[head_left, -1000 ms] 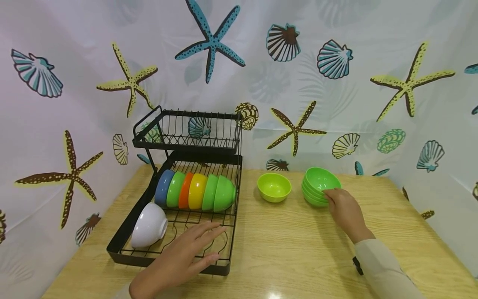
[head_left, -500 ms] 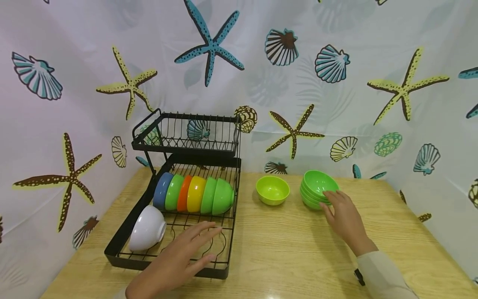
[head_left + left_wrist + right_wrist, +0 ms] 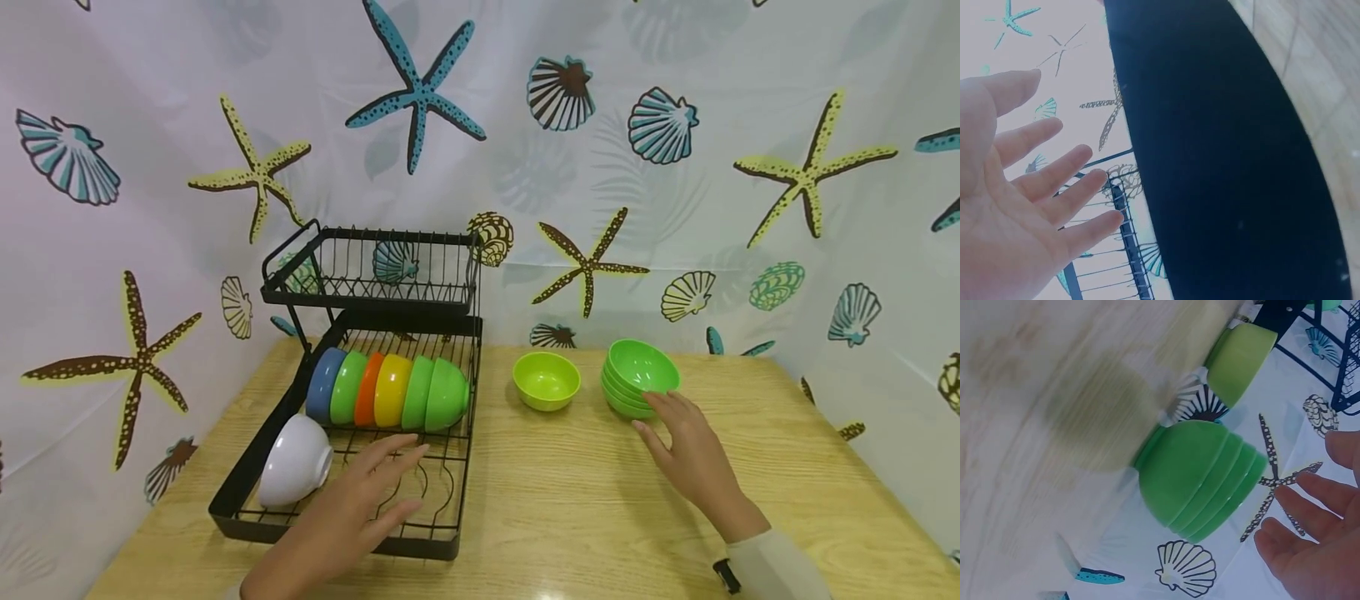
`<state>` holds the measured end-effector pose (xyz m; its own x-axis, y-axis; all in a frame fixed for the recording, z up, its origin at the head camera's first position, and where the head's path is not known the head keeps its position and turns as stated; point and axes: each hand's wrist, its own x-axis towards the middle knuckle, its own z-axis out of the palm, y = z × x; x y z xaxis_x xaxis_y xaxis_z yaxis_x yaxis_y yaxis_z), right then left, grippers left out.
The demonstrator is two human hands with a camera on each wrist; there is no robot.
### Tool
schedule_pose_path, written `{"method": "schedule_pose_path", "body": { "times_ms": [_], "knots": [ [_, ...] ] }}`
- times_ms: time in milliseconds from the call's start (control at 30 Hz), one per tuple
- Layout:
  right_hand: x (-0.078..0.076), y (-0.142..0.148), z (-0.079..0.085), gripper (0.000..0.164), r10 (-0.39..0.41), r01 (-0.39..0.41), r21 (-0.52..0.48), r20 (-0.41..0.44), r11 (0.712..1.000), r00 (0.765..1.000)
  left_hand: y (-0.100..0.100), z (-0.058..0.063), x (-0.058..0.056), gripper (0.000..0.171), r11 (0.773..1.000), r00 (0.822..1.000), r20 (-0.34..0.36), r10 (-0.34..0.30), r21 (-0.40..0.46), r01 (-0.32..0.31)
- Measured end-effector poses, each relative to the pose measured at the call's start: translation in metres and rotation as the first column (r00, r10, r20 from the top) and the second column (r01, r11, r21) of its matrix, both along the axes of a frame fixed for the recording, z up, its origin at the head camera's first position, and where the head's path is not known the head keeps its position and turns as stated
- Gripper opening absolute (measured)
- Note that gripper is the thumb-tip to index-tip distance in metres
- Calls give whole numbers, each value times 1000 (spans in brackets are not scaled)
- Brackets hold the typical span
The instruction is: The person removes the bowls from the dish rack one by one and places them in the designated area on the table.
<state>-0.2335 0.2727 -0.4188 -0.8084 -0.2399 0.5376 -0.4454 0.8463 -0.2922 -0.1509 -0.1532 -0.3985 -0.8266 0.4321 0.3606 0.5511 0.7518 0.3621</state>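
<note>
A stack of several green bowls (image 3: 627, 388) stands upright on the table's right side. Just in front of it is my right hand (image 3: 693, 457), fingers spread and holding nothing; the right wrist view has a gap between the fingertips and the stacked bowls (image 3: 1200, 478). A lime-yellow bowl (image 3: 546, 382) sits alone left of the stack. My left hand (image 3: 341, 508) hovers over the front of the black dish rack (image 3: 337, 546), fingers extended and apart, touching nothing that I can make out. In the left wrist view its palm (image 3: 1016, 206) is bare.
On the rack's lower tier, a row of blue, green, orange and yellow bowls (image 3: 393, 390) stands on edge. A white bowl (image 3: 294, 462) leans at the front left. Above is the upper tier (image 3: 367, 298). A patterned curtain (image 3: 517, 150) encloses the wooden table (image 3: 540, 500).
My right fingers have let go of the green stack's rim, spread apart and drawn back towards me. My left hand has shifted slightly left and stays spread above the rack.
</note>
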Motion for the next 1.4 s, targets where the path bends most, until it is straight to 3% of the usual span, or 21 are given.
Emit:
{"method": "schedule_pose_path", "body": {
  "times_ms": [267, 533, 767, 1100, 1400],
  "knots": [
    [18, -8, 3, 44, 54, -54, -16, 20, 998, 998, -11, 11, -3, 57, 994, 990, -105, 96, 53, -91],
    [36, -14, 4, 44, 80, -80, -4, 38, 997, 996, -30, 17, -6, 61, 962, 949, -171, 263, 124, -244],
    [49, -19, 6, 44, 90, -89, -14, 55, 996, 994, -52, 26, -8, 69, 931, 937, -26, 349, 127, -343],
    [61, -23, 4, 44, 86, -85, -18, 58, 996, 995, -80, 20, -11, 80, 880, 863, 190, 468, -4, -476],
    [63, -25, 2, 44, 99, -98, -23, 65, 995, 993, -84, 18, -6, 69, 846, 809, 279, 518, -26, -533]
  ]
}}
